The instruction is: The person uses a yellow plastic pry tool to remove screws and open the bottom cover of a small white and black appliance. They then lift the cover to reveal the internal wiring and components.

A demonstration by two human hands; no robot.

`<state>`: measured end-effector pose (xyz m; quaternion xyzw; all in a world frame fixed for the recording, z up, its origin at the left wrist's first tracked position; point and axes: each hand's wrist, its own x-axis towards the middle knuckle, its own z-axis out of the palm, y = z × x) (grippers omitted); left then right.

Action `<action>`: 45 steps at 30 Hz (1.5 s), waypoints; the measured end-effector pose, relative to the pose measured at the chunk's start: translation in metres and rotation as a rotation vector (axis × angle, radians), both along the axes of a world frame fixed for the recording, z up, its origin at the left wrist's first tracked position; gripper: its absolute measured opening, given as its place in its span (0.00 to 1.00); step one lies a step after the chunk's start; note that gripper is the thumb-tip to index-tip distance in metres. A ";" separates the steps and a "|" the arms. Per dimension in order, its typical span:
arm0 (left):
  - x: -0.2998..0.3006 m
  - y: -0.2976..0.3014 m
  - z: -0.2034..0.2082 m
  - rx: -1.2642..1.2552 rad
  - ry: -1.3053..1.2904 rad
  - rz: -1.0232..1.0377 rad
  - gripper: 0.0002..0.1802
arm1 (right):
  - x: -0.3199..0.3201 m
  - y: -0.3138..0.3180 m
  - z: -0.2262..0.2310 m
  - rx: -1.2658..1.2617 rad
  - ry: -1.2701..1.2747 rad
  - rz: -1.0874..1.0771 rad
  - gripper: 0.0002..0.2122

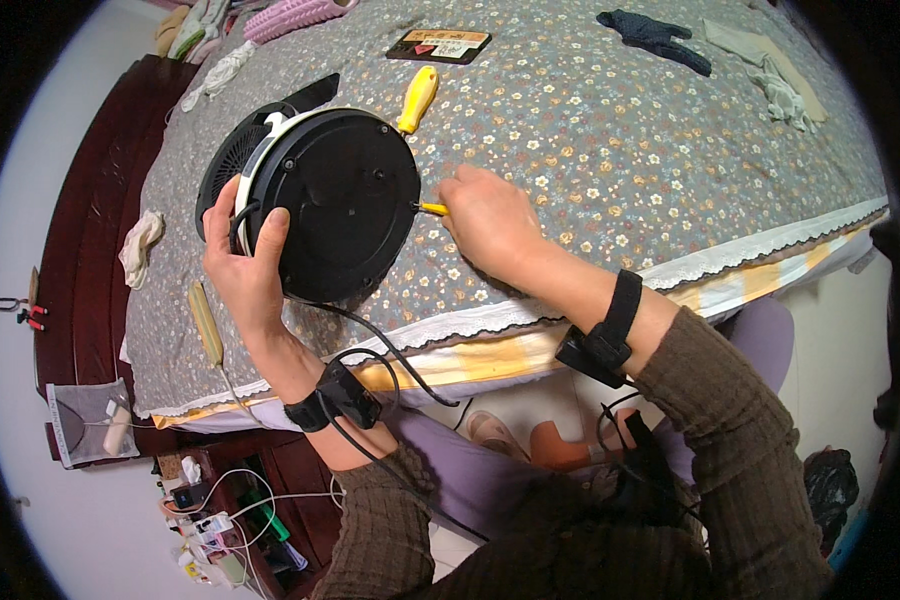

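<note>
A small fan (pixel 355 215) lies tipped on the bed, its round black base facing me with several screw holes showing. Behind the white rim, part of a dark slotted grille can be seen. My left hand (pixel 242 255) grips the base at its left edge, thumb on the black underside and fingers round the rim. Closed around a yellow-handled screwdriver (pixel 432 208), my right hand (pixel 490 222) holds its tip against the base's right edge; most of the handle is hidden in the fist. A second yellow screwdriver (pixel 419 98) lies just beyond the base.
The bed wears a grey flowered cover (pixel 590 140). On it are a dark flat box (pixel 439 45), a dark cloth (pixel 655 40), pale cloths (pixel 770 75) and a yellowish stick-like thing (pixel 205 325) with a cord. A black cable (pixel 390 345) hangs over the near edge. Chargers and wires crowd the lower left.
</note>
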<state>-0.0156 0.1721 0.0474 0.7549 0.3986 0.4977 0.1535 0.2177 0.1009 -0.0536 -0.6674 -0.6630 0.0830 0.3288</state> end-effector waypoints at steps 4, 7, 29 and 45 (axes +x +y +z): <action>-0.003 0.002 -0.003 -0.054 -0.072 -0.020 0.33 | 0.006 -0.005 -0.009 0.023 0.236 0.046 0.10; -0.005 0.004 -0.006 -0.074 -0.106 -0.030 0.33 | 0.012 -0.010 -0.015 0.086 0.295 0.030 0.11; -0.002 0.002 -0.005 -0.119 -0.147 -0.019 0.35 | 0.025 -0.034 -0.008 0.046 0.064 0.000 0.09; -0.004 0.002 -0.006 -0.059 -0.096 -0.013 0.33 | 0.019 -0.030 -0.006 -0.004 0.077 -0.016 0.09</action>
